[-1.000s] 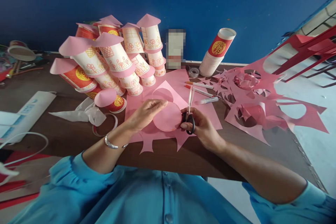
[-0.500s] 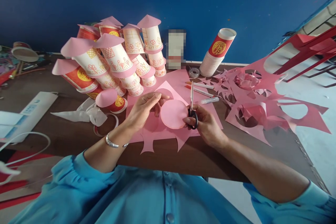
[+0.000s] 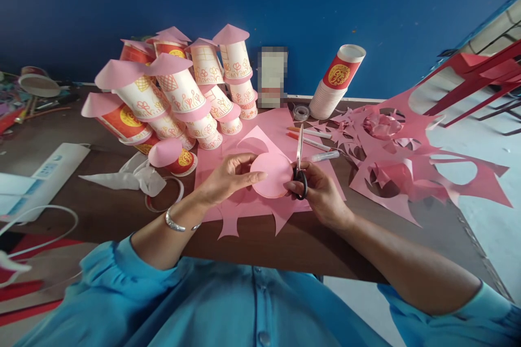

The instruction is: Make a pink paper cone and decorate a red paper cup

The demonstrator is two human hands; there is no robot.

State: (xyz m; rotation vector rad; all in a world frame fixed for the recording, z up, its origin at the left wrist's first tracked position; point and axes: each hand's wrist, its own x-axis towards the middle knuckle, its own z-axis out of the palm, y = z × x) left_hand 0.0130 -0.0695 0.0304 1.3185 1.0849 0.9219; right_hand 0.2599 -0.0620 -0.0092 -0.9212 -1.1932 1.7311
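Note:
A round pink paper disc (image 3: 273, 180) is held up between my two hands above pink sheets (image 3: 228, 200). On its left edge my left hand (image 3: 233, 176) pinches it, thumb lying across the front and fingers behind. My right hand (image 3: 321, 195) grips the disc's right edge with the thumb and also holds scissors (image 3: 300, 178), black handles in the fingers, blades pointing up. Behind the hands lie markers (image 3: 309, 142) and a clear tube-like pen (image 3: 324, 156).
Decorated paper-cup towers with pink cone roofs (image 3: 171, 84) stand at the left. A leaning cup stack (image 3: 338, 81) and a tape roll (image 3: 301, 113) sit at the back. Cut pink scraps (image 3: 399, 168) cover the right side; white ribbon (image 3: 142, 176) and a power strip (image 3: 49, 179) lie left.
My left hand has closed on the disc's left edge, its thumb now over the front. Before, it hovered beside the disc. My right hand still holds the disc and scissors.

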